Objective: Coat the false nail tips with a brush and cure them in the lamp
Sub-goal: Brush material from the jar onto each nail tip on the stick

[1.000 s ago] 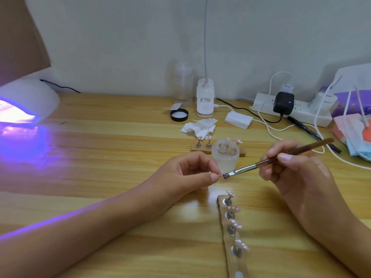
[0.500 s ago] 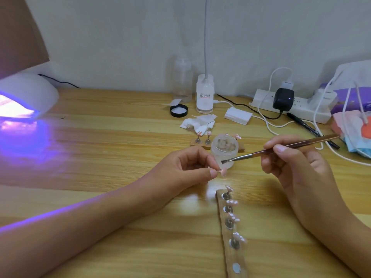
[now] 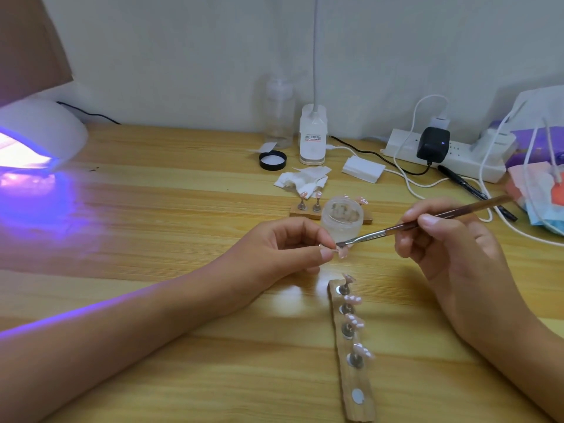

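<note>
The left hand (image 3: 283, 251) pinches one pink nail tip (image 3: 342, 253) just in front of the single frosted jar (image 3: 341, 221). The right hand (image 3: 451, 248) grips one brush (image 3: 427, 219), its bristles touching that tip. Four more tips (image 3: 354, 299) stand on the near wooden strip (image 3: 355, 380), and one disc (image 3: 357, 396) is bare. One lit curing lamp (image 3: 39, 132) sits far left.

One head-worn wide-angle view looks forward and down from close above the counter (image 3: 152, 227); it faces the wall (image 3: 183, 56) behind.
</note>
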`<control>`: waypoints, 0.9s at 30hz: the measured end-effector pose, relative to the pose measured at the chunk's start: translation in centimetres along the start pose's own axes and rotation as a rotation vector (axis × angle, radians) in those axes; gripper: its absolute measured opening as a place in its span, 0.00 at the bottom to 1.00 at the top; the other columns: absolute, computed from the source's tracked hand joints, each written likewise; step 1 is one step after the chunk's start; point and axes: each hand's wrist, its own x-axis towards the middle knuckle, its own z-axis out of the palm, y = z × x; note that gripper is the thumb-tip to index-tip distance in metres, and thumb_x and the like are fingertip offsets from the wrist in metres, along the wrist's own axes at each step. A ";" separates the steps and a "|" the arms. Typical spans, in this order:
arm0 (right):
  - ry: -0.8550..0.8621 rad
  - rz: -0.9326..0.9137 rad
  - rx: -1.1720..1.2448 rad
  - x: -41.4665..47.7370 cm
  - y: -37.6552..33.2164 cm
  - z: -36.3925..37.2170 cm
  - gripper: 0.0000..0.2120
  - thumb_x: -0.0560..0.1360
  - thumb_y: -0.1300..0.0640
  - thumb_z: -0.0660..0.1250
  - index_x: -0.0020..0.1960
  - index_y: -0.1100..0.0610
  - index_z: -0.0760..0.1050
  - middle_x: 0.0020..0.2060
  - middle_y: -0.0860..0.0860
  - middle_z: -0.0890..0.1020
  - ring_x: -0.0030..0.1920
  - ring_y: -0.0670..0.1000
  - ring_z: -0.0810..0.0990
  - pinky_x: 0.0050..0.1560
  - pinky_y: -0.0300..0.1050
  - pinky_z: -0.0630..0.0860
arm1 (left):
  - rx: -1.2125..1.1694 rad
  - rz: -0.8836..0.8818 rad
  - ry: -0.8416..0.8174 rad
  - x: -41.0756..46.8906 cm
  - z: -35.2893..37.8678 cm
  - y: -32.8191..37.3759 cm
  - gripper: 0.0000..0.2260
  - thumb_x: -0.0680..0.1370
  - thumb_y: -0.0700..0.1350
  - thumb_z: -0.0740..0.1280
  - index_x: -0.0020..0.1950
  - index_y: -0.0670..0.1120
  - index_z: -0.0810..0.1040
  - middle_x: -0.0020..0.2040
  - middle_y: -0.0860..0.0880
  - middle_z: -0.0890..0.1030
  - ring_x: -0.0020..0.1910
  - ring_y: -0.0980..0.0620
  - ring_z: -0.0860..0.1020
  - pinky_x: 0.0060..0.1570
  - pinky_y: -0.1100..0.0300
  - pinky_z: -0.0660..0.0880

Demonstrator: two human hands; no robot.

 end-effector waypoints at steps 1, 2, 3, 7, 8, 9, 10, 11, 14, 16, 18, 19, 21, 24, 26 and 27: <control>0.025 0.008 0.004 0.1 0.1 -0.1 0.14 0.74 0.61 0.60 0.39 0.50 0.81 0.32 0.49 0.78 0.35 0.47 0.76 0.38 0.37 0.75 | -0.004 0.002 -0.004 0.0 0.0 0.0 0.04 0.72 0.44 0.72 0.42 0.54 0.83 0.41 0.54 0.81 0.39 0.59 0.77 0.42 0.67 0.75; 0.050 0.016 0.011 0.1 0.2 -0.2 0.13 0.74 0.61 0.60 0.39 0.50 0.81 0.33 0.48 0.78 0.35 0.46 0.76 0.38 0.37 0.76 | -0.009 0.007 -0.008 0.0 0.0 0.0 0.05 0.72 0.43 0.71 0.43 0.53 0.83 0.41 0.54 0.81 0.39 0.59 0.77 0.42 0.68 0.75; 0.070 0.025 0.022 0.2 0.2 -0.3 0.13 0.74 0.61 0.60 0.39 0.50 0.81 0.33 0.48 0.79 0.35 0.46 0.77 0.39 0.37 0.76 | -0.015 0.012 -0.012 -0.1 0.0 0.0 0.05 0.73 0.42 0.71 0.43 0.53 0.83 0.41 0.54 0.81 0.39 0.59 0.77 0.42 0.68 0.75; 0.060 0.048 0.124 0.4 0.1 -0.5 0.13 0.74 0.62 0.59 0.40 0.52 0.81 0.33 0.49 0.78 0.35 0.46 0.77 0.39 0.37 0.76 | -0.036 0.023 -0.020 -0.1 0.1 0.1 0.06 0.74 0.40 0.70 0.44 0.52 0.82 0.42 0.54 0.82 0.40 0.60 0.78 0.42 0.69 0.75; 0.045 0.051 0.142 0.4 0.1 -0.5 0.13 0.73 0.62 0.59 0.40 0.52 0.81 0.33 0.49 0.78 0.35 0.47 0.77 0.39 0.37 0.76 | -0.041 0.023 -0.023 -0.1 0.1 0.2 0.06 0.74 0.40 0.70 0.44 0.52 0.82 0.42 0.54 0.82 0.40 0.60 0.79 0.42 0.69 0.75; 0.024 0.051 0.152 0.4 0.0 -0.5 0.14 0.73 0.62 0.58 0.40 0.52 0.81 0.33 0.49 0.78 0.35 0.47 0.77 0.39 0.38 0.76 | -0.045 0.022 -0.027 -0.1 0.0 0.2 0.07 0.74 0.40 0.70 0.44 0.52 0.82 0.42 0.55 0.82 0.40 0.61 0.79 0.42 0.69 0.75; -0.002 0.051 0.155 0.4 0.0 -0.5 0.14 0.73 0.62 0.57 0.40 0.53 0.81 0.33 0.50 0.78 0.35 0.47 0.76 0.39 0.38 0.76 | -0.048 0.020 -0.031 -0.1 0.0 0.2 0.07 0.74 0.40 0.70 0.43 0.52 0.82 0.42 0.55 0.82 0.40 0.61 0.79 0.43 0.69 0.75; -0.028 0.048 0.156 0.3 0.0 -0.4 0.14 0.73 0.62 0.57 0.40 0.53 0.81 0.33 0.50 0.77 0.35 0.47 0.76 0.40 0.38 0.76 | -0.052 0.018 -0.035 -0.1 0.0 0.2 0.07 0.74 0.40 0.70 0.43 0.53 0.82 0.41 0.55 0.82 0.40 0.60 0.79 0.43 0.68 0.76; -0.081 0.040 0.151 0.2 0.0 -0.3 0.15 0.73 0.62 0.56 0.40 0.53 0.80 0.34 0.51 0.77 0.36 0.47 0.76 0.40 0.39 0.76 | -0.067 0.010 -0.030 -0.1 0.0 0.1 0.07 0.73 0.40 0.70 0.42 0.53 0.82 0.40 0.54 0.82 0.40 0.59 0.79 0.44 0.66 0.76; -0.102 0.033 0.141 0.1 -0.1 -0.3 0.14 0.73 0.62 0.57 0.40 0.52 0.80 0.34 0.50 0.77 0.36 0.47 0.76 0.40 0.38 0.76 | -0.067 0.004 -0.027 -0.1 0.0 0.1 0.06 0.73 0.40 0.71 0.42 0.52 0.82 0.40 0.53 0.82 0.40 0.58 0.79 0.44 0.66 0.76; -0.112 0.022 0.120 0.1 0.0 -0.3 0.12 0.72 0.62 0.59 0.40 0.52 0.81 0.34 0.50 0.78 0.36 0.47 0.76 0.41 0.38 0.75 | -0.064 0.002 -0.027 0.0 0.0 0.1 0.06 0.72 0.40 0.71 0.43 0.51 0.82 0.40 0.53 0.82 0.40 0.58 0.80 0.44 0.65 0.77; -0.112 0.018 0.105 0.1 0.0 -0.3 0.13 0.72 0.62 0.59 0.40 0.52 0.80 0.34 0.50 0.78 0.36 0.47 0.76 0.41 0.38 0.75 | -0.063 0.002 -0.025 0.0 0.0 0.0 0.05 0.72 0.40 0.71 0.43 0.51 0.82 0.40 0.52 0.82 0.40 0.57 0.80 0.45 0.65 0.77; -0.102 0.012 0.080 0.1 0.1 -0.3 0.11 0.72 0.61 0.60 0.41 0.52 0.80 0.34 0.50 0.78 0.37 0.48 0.75 0.41 0.39 0.75 | -0.063 0.003 -0.021 -0.1 0.0 -0.1 0.05 0.72 0.41 0.71 0.43 0.51 0.82 0.41 0.51 0.82 0.40 0.56 0.80 0.45 0.64 0.77; -0.085 0.000 0.072 0.1 0.1 -0.3 0.08 0.71 0.58 0.62 0.42 0.52 0.80 0.35 0.50 0.78 0.37 0.48 0.76 0.40 0.39 0.75 | -0.055 0.001 -0.019 -0.1 -0.1 -0.1 0.05 0.72 0.41 0.71 0.43 0.52 0.82 0.41 0.50 0.82 0.39 0.55 0.80 0.45 0.63 0.77; -0.065 -0.002 0.076 0.1 0.2 -0.4 0.10 0.72 0.61 0.60 0.41 0.52 0.80 0.35 0.50 0.78 0.37 0.48 0.76 0.40 0.39 0.75 | -0.042 0.003 -0.029 -0.1 -0.2 -0.1 0.05 0.72 0.43 0.72 0.43 0.53 0.81 0.42 0.49 0.82 0.41 0.54 0.80 0.46 0.62 0.77; -0.060 -0.003 0.078 0.1 0.3 -0.4 0.12 0.73 0.62 0.59 0.41 0.52 0.80 0.35 0.50 0.78 0.37 0.48 0.76 0.40 0.39 0.75 | -0.036 0.004 -0.034 -0.1 -0.2 -0.1 0.04 0.72 0.44 0.73 0.43 0.53 0.81 0.43 0.48 0.82 0.41 0.54 0.80 0.47 0.62 0.77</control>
